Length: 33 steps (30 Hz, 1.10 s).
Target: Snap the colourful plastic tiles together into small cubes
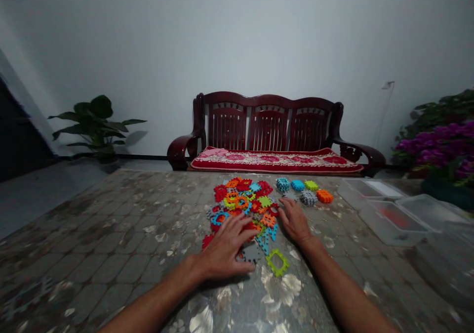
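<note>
A heap of plastic interlocking puzzle pieces (242, 202) in red, orange, blue, green and grey lies mid-table. My left hand (229, 246) is over the near side of the heap, palm down with fingers spread, above a grey piece (252, 252). A lime green ring-shaped piece (277, 262) lies just right of that hand. At the heap's right edge is my right hand (295, 220), palm down and fingers forward, close to a red piece (274, 209) and a flat grey piece (290, 195). I see nothing held in it, though its fingertips are partly hidden.
Sorted stacks stand behind the right hand: blue (297, 185), green (311, 185), grey (308, 198) and orange (325, 196). Clear plastic boxes (392, 222) sit on the right. Purple flowers (440, 147) rise beyond them. A wooden bench (268, 125) stands behind the table (148, 254).
</note>
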Tool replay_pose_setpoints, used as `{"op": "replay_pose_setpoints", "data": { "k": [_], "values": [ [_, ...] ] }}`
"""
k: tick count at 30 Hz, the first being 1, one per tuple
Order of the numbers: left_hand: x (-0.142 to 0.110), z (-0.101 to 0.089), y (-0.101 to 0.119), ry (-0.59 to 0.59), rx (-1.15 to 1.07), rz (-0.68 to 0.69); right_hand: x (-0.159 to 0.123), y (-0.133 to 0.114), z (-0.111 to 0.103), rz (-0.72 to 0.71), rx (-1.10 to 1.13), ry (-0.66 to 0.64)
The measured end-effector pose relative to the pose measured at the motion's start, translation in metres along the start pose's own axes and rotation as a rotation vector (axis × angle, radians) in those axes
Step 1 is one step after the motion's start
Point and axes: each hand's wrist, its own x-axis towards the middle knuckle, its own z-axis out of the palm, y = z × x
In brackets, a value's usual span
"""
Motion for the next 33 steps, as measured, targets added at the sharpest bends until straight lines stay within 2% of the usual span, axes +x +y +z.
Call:
{"op": "replay_pose_setpoints", "data": {
  "k": [3, 5, 8, 13, 17, 20, 24, 28, 31, 33],
  "values": [
    [-0.014, 0.017, -0.004, -0.106, 0.094, 0.063, 0.001, -0.008, 0.009, 0.057, -0.038, -0.045],
    [-0.013, 0.026, -0.010, -0.103, 0.149, 0.046, 0.002, -0.016, 0.014, 0.083, -0.079, -0.100],
    [0.001, 0.035, -0.014, -0.050, 0.230, 0.031, 0.004, -0.029, 0.015, 0.105, -0.156, -0.189],
    [0.029, 0.039, -0.015, 0.025, 0.352, 0.130, 0.006, -0.037, 0.010, 0.116, -0.210, -0.235],
    [0.050, 0.045, -0.015, 0.078, 0.454, 0.211, 0.007, -0.037, 0.010, 0.101, -0.110, -0.215],
    [0.066, 0.049, -0.014, 0.097, 0.535, 0.207, 0.007, -0.035, 0.013, 0.094, 0.023, -0.184],
    [0.087, 0.046, -0.013, 0.118, 0.544, 0.115, 0.007, -0.028, 0.018, 0.114, 0.279, -0.114],
    [0.110, 0.027, -0.016, 0.201, 0.404, -0.101, 0.009, -0.020, 0.022, 0.260, 0.542, -0.055],
    [0.125, 0.012, -0.023, 0.296, 0.270, -0.261, 0.010, -0.016, 0.021, 0.308, 0.605, 0.013],
    [0.132, 0.004, -0.029, 0.362, 0.209, -0.306, 0.010, -0.016, 0.018, 0.299, 0.590, 0.045]
  ]
}}
